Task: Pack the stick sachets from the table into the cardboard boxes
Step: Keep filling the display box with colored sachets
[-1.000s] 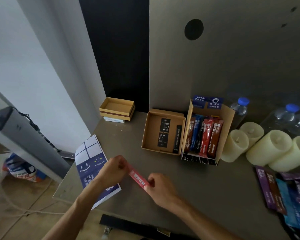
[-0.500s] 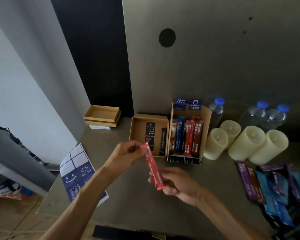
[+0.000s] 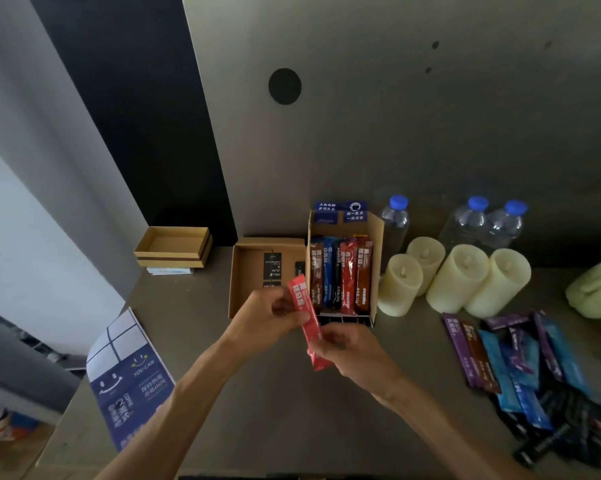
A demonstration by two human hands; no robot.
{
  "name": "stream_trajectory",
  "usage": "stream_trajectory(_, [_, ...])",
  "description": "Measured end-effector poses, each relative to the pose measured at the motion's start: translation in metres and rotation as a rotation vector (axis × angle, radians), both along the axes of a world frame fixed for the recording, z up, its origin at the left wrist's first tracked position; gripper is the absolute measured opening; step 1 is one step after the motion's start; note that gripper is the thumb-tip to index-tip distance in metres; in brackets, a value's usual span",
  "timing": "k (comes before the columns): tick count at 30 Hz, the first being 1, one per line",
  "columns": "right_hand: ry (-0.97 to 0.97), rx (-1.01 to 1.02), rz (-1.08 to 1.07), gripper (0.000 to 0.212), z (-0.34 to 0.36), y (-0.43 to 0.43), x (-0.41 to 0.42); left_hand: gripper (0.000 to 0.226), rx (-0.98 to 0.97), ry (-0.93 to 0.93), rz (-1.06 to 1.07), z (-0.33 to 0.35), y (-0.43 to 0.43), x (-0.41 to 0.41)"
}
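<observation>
The left grip (image 3: 268,320) pinched the red foil stick sachet (image 3: 302,298) about its middle between thumb and fingers, and the right grip (image 3: 356,355) held the sachet's lower part, so both were closed on the same stick. A second before, that sachet had lain almost flat between the two grips, low over the grey bench (image 3: 275,420). It was then turned up on end. Now it stood steeply, tilted a little, with its top end carried forward to just in front of the tall open cardboard box (image 3: 378,258), whose row of brown, blue, black and red sticks stood directly beyond both grips. The shallow open cardboard tray with black cards (image 3: 247,278) lay just beyond the left grip, touching the tall box. By my judgement the sachet had been straightened and oriented for insertion and was on its way to the left end of the row, though it was not yet inside. The next move would need the stick slid in endwise beside the brown one without buckling the soft foil. A loose heap of purple, brown, blue and black sachets (image 3: 521,362) waited well to the right of the right grip, so much packing remained. Four cream pillar candles (image 3: 465,282) and three clear bottles with blue caps (image 3: 394,220) stood beyond the right grip. A blue and white leaflet (image 3: 129,375) lay to the left of the left grip.
</observation>
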State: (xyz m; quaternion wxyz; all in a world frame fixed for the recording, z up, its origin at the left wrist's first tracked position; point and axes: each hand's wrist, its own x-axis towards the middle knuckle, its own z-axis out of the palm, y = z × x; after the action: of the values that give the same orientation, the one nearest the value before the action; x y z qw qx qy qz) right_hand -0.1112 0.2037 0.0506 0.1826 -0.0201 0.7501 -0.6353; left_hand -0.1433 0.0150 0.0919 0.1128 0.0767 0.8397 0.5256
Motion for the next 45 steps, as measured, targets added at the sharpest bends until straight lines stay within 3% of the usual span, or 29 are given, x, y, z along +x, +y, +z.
stream_trajectory(6, [0.106,0.153,-0.072,0.007,-0.007,0.013,-0.01,0.016,-0.02,0.053,0.021,-0.006,0.013,-0.011])
stream_trajectory(12, [0.173,0.304,-0.284,0.009,-0.014,0.016,-0.045,0.015,-0.141,0.186,0.274,-0.01,0.025,-0.03])
stream_trajectory(20, [0.159,0.561,-0.315,0.014,-0.033,0.006,-0.097,0.024,-0.216,0.164,0.203,-0.018,0.04,-0.05])
stream_trajectory(33, [0.218,0.627,-0.337,0.009,-0.036,0.001,-0.101,0.025,-0.238,0.171,0.202,-0.023,0.036,-0.056])
stream_trajectory(45, [0.275,0.749,-0.281,0.018,-0.034,-0.004,-0.101,0.025,-0.253,0.182,0.205,-0.023,0.037,-0.058])
